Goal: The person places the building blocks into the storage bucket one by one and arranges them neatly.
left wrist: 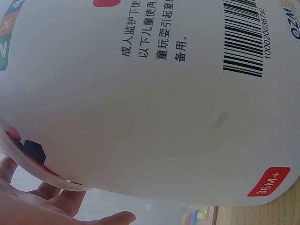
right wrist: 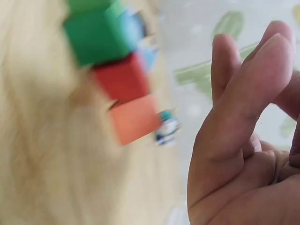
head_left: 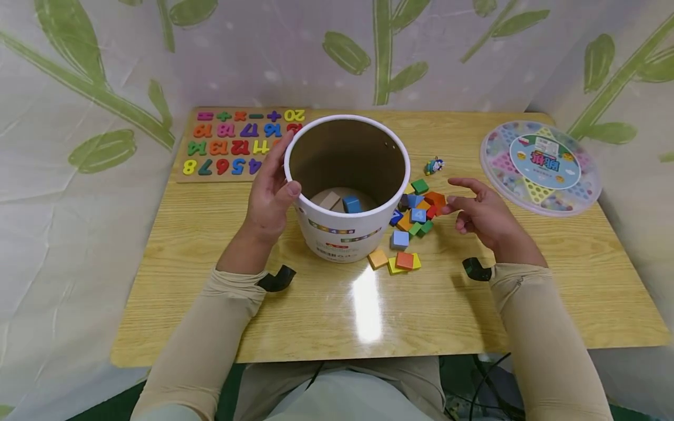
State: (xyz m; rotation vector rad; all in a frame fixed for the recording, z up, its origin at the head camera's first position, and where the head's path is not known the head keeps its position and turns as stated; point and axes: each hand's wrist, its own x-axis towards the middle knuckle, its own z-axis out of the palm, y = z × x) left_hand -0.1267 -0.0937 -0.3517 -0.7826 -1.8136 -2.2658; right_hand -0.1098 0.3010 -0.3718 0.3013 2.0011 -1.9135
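A white bucket (head_left: 342, 234) stands in the middle of the table, with printed labels on its side. My left hand (head_left: 268, 199) holds it at the left, thumb at the rim and fingers round the far side. Inside lie a blue block (head_left: 351, 204) and a bare wooden block (head_left: 330, 200). My right hand (head_left: 481, 213) holds nothing, its index finger extended, beside a pile of coloured blocks (head_left: 418, 215). An orange block (right wrist: 134, 120) is nearest to it, with red and green ones behind in the blurred right wrist view.
A number board (head_left: 181, 166) lies at the back left. On the right rests a round, clear-lidded case (head_left: 592, 187). A small figurine (head_left: 434, 166) lies behind the pile. Several more blocks, among them a red block (head_left: 404, 261), lie in front of it.
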